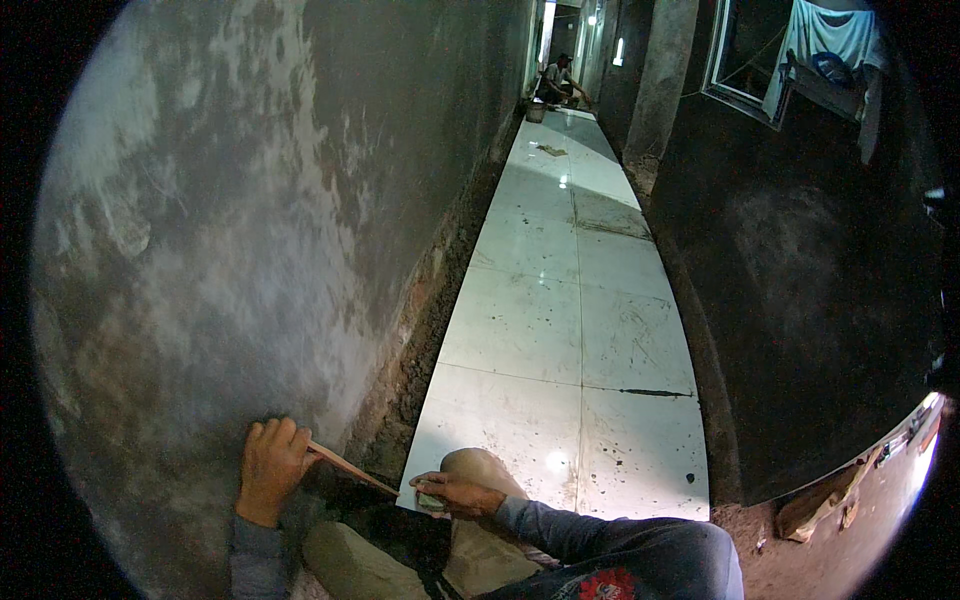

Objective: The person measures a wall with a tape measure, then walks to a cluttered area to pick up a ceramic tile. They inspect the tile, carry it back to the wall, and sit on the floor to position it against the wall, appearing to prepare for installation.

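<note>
My left hand [270,468] is closed at the grey wall on the left, pinching one end of a thin tan strip that looks like a tape measure's blade [352,468]. The strip slopes down to the near left edge of the white floor tiles [510,325]. There my right hand [458,495] is closed around the tape measure's small case, mostly hidden by the fingers. Between wall and tiles runs a gap of dark rough soil or mortar [400,420]. My bent knees are below the hands.
Tiles run down a narrow passage between the plastered left wall [250,250] and a dark right wall [800,270]. Far off, a person [556,82] crouches near a bucket [536,112]. Cloth [825,35] hangs by a window at right. A scrap [550,150] lies on the tiles.
</note>
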Available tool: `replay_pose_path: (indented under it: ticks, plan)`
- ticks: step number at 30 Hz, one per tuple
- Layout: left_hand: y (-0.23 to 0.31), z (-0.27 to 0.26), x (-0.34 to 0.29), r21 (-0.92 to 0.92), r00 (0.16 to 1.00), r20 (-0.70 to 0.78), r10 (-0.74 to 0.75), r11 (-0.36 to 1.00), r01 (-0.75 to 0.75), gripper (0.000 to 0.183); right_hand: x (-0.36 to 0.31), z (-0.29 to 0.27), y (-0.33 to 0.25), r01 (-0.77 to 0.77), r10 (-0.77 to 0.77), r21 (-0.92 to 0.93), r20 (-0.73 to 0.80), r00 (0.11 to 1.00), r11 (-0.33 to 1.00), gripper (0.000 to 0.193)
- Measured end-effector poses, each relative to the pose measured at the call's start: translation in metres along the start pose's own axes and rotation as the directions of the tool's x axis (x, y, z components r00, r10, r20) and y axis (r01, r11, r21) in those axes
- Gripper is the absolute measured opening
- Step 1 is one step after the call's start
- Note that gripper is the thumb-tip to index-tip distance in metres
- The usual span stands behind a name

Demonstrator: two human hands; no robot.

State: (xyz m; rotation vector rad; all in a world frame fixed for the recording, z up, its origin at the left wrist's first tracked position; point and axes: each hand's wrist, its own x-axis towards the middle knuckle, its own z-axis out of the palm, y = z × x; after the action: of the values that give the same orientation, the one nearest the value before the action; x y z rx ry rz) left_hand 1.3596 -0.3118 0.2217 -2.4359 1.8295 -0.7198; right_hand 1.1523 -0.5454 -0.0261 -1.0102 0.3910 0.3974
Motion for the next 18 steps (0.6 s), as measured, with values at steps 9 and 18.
replay_pose_path:
  ticks: [9,18]
  plan:
    - [0.000,-0.003,0.005,-0.008,1.000,-0.020,-0.011,1.000,0.010,0.039,0.006,-0.007,0.006,0.041,-0.043,0.034,0.040,0.998,0.999,0.040]
    - [-0.001,-0.001,0.005,-0.008,0.999,-0.033,-0.005,1.000,0.005,0.042,-0.001,-0.004,-0.004,-0.001,0.001,-0.008,-0.010,1.000,1.000,0.039]
